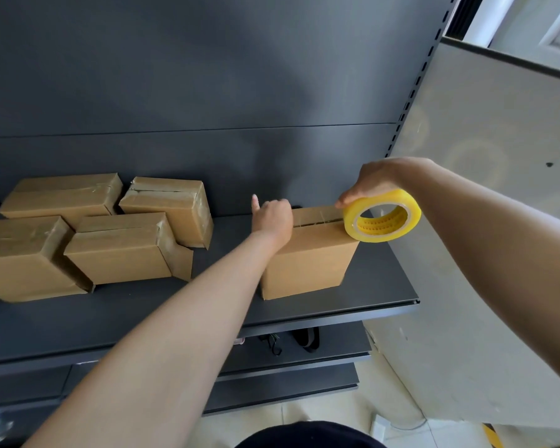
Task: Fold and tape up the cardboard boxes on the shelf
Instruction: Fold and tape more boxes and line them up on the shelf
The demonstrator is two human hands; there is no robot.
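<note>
Four sealed, fifth mid-tape.
Four taped boxes lie at the left of the shelf. The fifth box stands upright at the right. Left hand curls over its top-left corner, thumb up. Right hand grips the tape roll at the top-right corner, strip stretched along the top. Probably left to do: cut, press down.

My left hand is covering the top-left corner of the upright box; the tape roll is hiding the fingertips of my right hand; the left edge is cutting off one taped box.
</note>
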